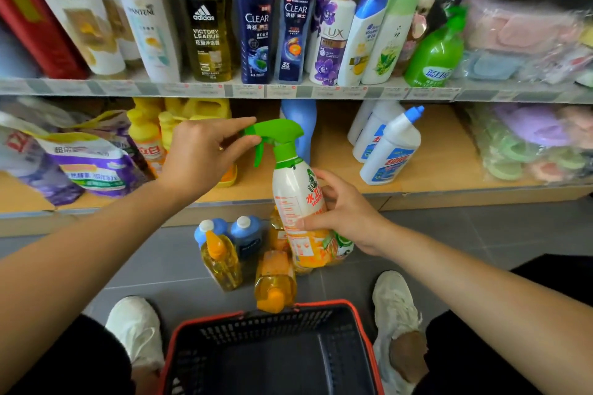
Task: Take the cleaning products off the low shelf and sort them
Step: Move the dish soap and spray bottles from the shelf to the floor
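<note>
My right hand [345, 215] is wrapped around the body of the white spray bottle with a green trigger head and orange label [296, 199], held upright above the floor in front of the low wooden shelf [442, 167]. My left hand [205, 154] pinches the nozzle tip between thumb and forefinger. The bottle's base hides part of the cluster of orange and blue bottles [250, 253] on the grey floor. The black mesh basket with a red rim [272, 353] is cut off at the bottom edge.
</note>
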### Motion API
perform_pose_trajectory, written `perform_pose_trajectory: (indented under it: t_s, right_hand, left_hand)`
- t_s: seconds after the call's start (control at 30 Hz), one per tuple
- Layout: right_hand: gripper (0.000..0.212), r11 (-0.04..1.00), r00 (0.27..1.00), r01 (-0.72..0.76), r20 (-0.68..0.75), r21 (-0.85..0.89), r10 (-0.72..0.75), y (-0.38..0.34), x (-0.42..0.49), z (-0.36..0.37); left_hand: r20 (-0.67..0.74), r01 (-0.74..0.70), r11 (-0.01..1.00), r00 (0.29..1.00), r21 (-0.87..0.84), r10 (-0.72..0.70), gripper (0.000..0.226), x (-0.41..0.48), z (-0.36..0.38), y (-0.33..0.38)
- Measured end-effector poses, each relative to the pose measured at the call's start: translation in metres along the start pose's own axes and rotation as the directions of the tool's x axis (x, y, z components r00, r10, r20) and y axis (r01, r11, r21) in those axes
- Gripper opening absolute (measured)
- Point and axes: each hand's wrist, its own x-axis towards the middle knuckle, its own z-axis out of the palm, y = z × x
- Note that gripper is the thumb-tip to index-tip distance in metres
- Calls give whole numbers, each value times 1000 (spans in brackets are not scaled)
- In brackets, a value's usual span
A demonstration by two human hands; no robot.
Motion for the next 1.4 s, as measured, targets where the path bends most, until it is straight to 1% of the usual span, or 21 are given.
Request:
perform_pose_trajectory:
  t_s: [0.07, 0.13, 0.2, 0.33, 0.43, 0.5, 0.53, 0.57, 0.6, 0.67, 0.73, 0.8, 0.9, 0.93, 0.97, 1.0, 1.07, 1.13, 1.2, 1.27, 1.4]
  right_hand:
    - [83, 1000, 1000, -5, -3, 15, 5, 0, 2, 2]
    - [85, 1000, 1000, -14, 2, 23, 14, 1, 4, 3]
    - [87, 999, 1000, -27, 0, 34, 27, 2, 4, 3]
    - [88, 998, 998, -44, 41, 46, 42, 5, 5, 1]
    - [90, 997, 997, -62, 57, 55, 59, 7, 5, -1]
    - [93, 996, 997, -65, 55, 54, 62, 8, 5, -2]
    - [93, 997, 997, -63, 50, 53, 60, 9, 5, -3]
    - [92, 997, 998, -57, 43, 49, 55, 9, 6, -3]
    - [91, 998, 998, -49, 31, 42, 47, 10, 6, -3]
    - [90, 1000, 1000, -27, -5, 16, 27, 10, 7, -3]
    - [89, 1000, 999, -7, -50, -25, 5, 10, 7, -2]
    - [86, 998, 996, 4, -88, -66, -10, 10, 8, -2]
    - [86, 996, 993, 14, -120, -88, -25, 11, 10, -2]
    - [85, 996, 992, 15, -121, -88, -26, 11, 11, -2]
    - [85, 996, 993, 14, -118, -84, -24, 11, 11, -1]
    - [86, 997, 994, 12, -111, -75, -20, 11, 11, -1]
    - [89, 999, 996, -4, -85, -32, 1, 11, 11, -1]
    - [92, 999, 999, -30, -30, 29, 31, 9, 11, -2]
    - [96, 996, 998, -60, 34, 67, 58, 6, 10, -3]
    - [96, 992, 994, -78, 79, 97, 70, 4, 10, -4]
    - [91, 984, 988, -102, 132, 148, 83, 2, 11, -5]
  left_hand:
    - [-12, -170, 980, 985, 103, 172, 34, 2, -5, -9]
    - [16, -261, 952, 965, 160, 262, 32, 3, -6, -15]
    - [48, -285, 945, 959, 162, 281, 32, 2, -4, -17]
    - [74, -234, 969, 971, 75, 229, 31, 2, -4, -13]
    - [91, -73, 996, 993, -43, 76, 32, 3, -1, -9]
    - [96, 132, 973, 989, -188, -116, 30, 2, 3, -6]
    - [118, 254, 919, 966, -302, -228, 27, 2, 6, -4]
    - [146, 352, 842, 936, -410, -320, 24, 2, 8, -2]
    - [168, 414, 765, 908, -493, -383, 21, 3, 11, 0]
    - [211, 493, 638, 858, -592, -468, 14, 4, 17, 2]
    - [248, 546, 534, 811, -645, -530, 10, 5, 20, 2]
    - [269, 578, 476, 777, -663, -569, 8, 6, 22, 2]
    - [266, 599, 448, 749, -663, -607, 6, 6, 23, 1]
    - [250, 596, 459, 750, -659, -613, 5, 6, 24, 1]
    - [216, 578, 513, 770, -634, -601, 2, 5, 24, 1]
    - [167, 540, 609, 811, -581, -560, 2, 4, 23, 0]
    - [87, 416, 808, 903, -418, -421, 14, 2, 22, 0]
    - [35, 280, 914, 959, -294, -283, 24, 0, 18, 2]
    - [-26, 146, 969, 988, -200, -154, 27, -1, 13, 3]
    - [-72, 54, 989, 995, -137, -64, 27, 0, 10, 2]
    - [-77, 9, 994, 997, -113, -17, 29, 3, 8, 1]
